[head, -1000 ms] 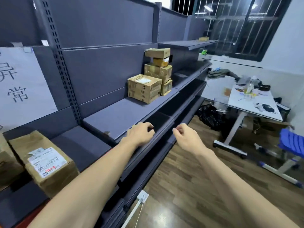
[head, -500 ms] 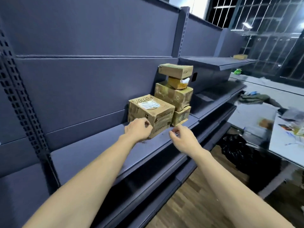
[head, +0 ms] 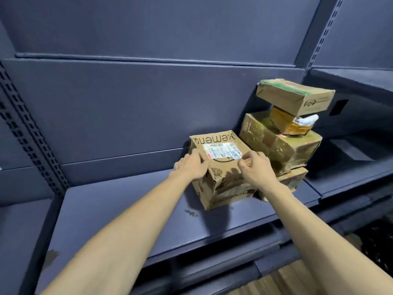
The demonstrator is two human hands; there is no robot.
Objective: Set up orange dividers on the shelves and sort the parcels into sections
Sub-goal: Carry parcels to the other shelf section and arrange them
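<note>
Hands on labelled carton [head: 219,165], just left of stacked parcels [head: 282,137] on grey shelf [head: 131,211]: left hand [head: 192,167] gripping its left edge, right hand [head: 256,167] curled over its right top edge. Best lifted level, clear of stack; orange dividers nowhere visible.

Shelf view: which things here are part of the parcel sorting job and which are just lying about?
Part of the job:
- labelled box, both hands on it: left hand, right hand
- stack of four parcels beside it
- shelf

Just lying about:
- black bag, lower right

No orange dividers show.
</note>
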